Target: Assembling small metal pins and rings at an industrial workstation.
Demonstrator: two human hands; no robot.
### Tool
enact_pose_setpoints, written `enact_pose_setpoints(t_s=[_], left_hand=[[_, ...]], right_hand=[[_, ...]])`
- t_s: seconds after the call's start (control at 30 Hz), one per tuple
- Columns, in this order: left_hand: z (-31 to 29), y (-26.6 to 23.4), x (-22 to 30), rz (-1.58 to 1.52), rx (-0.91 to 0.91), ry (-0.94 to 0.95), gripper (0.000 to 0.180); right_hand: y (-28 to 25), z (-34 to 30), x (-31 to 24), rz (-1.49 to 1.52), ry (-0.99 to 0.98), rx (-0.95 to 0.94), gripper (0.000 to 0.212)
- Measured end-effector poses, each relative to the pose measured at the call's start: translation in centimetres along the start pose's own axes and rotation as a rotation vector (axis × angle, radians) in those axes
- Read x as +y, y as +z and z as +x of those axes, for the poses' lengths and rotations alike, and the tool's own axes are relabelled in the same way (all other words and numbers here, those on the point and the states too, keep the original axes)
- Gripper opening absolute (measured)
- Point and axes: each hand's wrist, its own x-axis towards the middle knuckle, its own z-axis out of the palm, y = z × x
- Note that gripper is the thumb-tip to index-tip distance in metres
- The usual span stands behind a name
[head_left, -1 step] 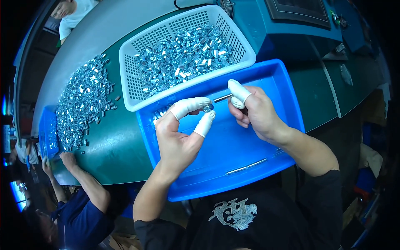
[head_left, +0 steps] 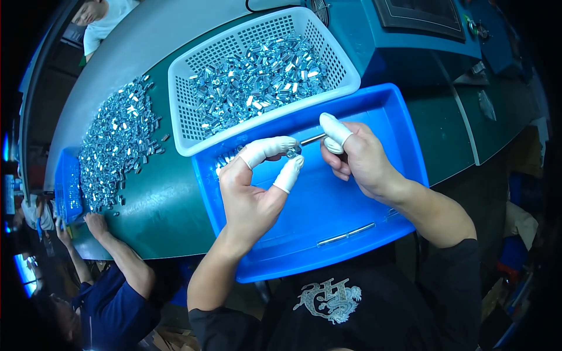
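Above a blue tray point(head_left: 417, 152), my left hand point(head_left: 252, 187) pinches a small shiny metal nut point(head_left: 291, 153) between thumb and forefinger, both in white finger covers. My right hand point(head_left: 360, 155), its thumb and forefinger also covered in white, grips a thin metal rod point(head_left: 312, 139). The rod's free tip points left at the nut, right beside it; whether the two touch I cannot tell. Thin metal rods point(head_left: 346, 234) lie along the tray's near side. More metal pieces point(head_left: 225, 158) sit at the tray's far left, partly hidden by my left hand.
Beyond the tray stands a white perforated basket point(head_left: 178, 117) of metal nuts. A large heap of nuts point(head_left: 117, 140) covers the green table point(head_left: 158, 210) at left. A co-worker's hand point(head_left: 95, 224) rests near a small blue basket point(head_left: 69, 187). Another person point(head_left: 108, 26) is behind.
My right hand has shifted slightly left and down, bringing the rod's tip a little closer to the nut. My left hand stays in place.
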Motion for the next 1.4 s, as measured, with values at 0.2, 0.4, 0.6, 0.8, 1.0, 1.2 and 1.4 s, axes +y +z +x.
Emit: enact_pose_setpoints(t_s=[0.2,0.4,0.6,0.8,1.0,1.2,1.4], left_hand=[[-0.1,-0.3,-0.3,0.018,-0.011,0.003,0.02],[-0.2,-0.2,-0.6,0.064,0.006,0.056,0.021],[-0.4,-0.2,-0.4,0.046,-0.055,-0.014,0.023],[-0.5,-0.4,-0.8,-0.195,-0.083,-0.177,0.018],[-0.5,0.0,-1.3,-0.192,-0.064,-0.169,0.018],[-0.3,0.4,-1.2,-0.01,-0.047,-0.015,0.021],[0.1,0.8,-1.0,0.116,-0.034,0.141,0.022]], right_hand=[[0.0,0.2,0.2,0.001,0.07,-0.083,0.044],[0.1,0.2,0.4,-0.017,0.083,-0.066,0.044],[0.3,0.1,0.4,0.113,0.156,-0.135,0.043],[0.3,-0.1,1.1,-0.128,0.023,-0.1,0.045],[0.5,-0.1,1.3,-0.306,-0.259,-0.091,0.043],[0.5,0.0,1.0,-0.199,-0.081,-0.083,0.042],[0.7,-0.2,1.7,-0.159,-0.026,-0.104,0.043]])
